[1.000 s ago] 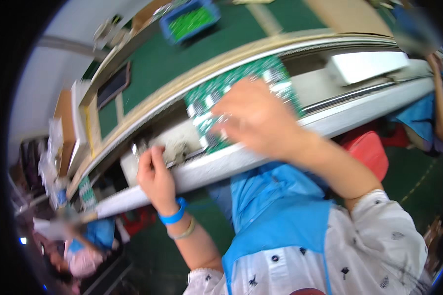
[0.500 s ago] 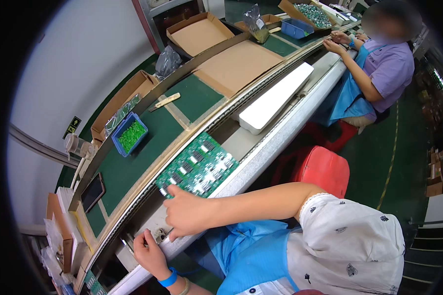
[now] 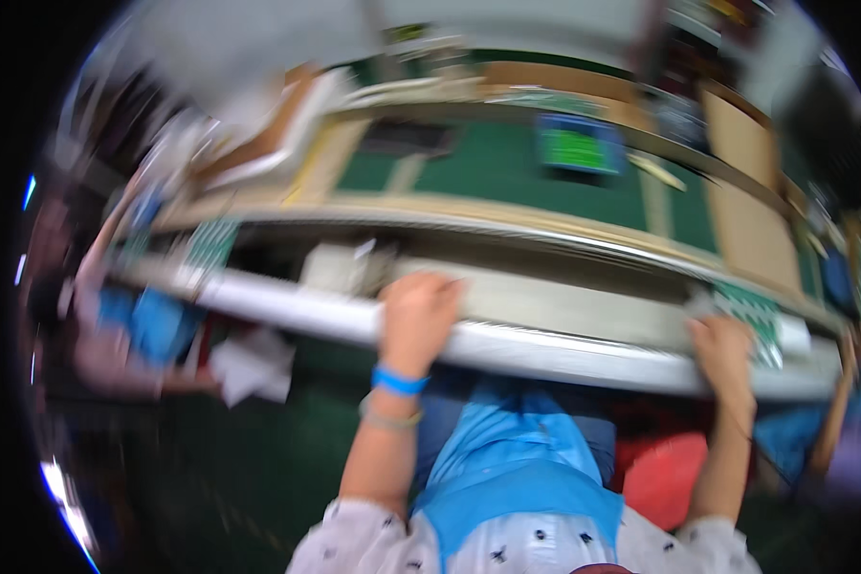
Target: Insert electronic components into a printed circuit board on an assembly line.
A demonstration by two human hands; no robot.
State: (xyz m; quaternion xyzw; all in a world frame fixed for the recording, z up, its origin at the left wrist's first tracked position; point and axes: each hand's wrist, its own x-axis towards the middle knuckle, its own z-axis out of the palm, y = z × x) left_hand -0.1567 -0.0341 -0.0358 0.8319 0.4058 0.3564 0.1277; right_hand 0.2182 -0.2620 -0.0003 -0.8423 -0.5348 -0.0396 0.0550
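Note:
The picture is smeared by motion. My left hand [image 3: 419,316], with a blue wristband [image 3: 399,381], is over the metal front rail [image 3: 536,346] of the line, beside a small pale fixture [image 3: 340,268]. Its fingers look bent, but blur hides whether they hold anything. Farther right, my right hand [image 3: 723,346] is beside the left edge of a green circuit board [image 3: 758,320]. Whether its fingers touch or grip the board cannot be made out. The board lies across the track, with a white block [image 3: 794,335] just right of it.
Behind the track, a green bench top [image 3: 497,177] carries a blue bin [image 3: 581,146] of green pieces, a dark phone-like slab [image 3: 407,139] and cardboard [image 3: 754,230]. Another green board [image 3: 210,247] sits on the track at left. People work at both ends. A red stool [image 3: 665,478] stands below.
The view has swung left, so the bench runs crosswise. My hands are farther apart. The right hand and the board are now nearer the white block; the left hand is at the rail.

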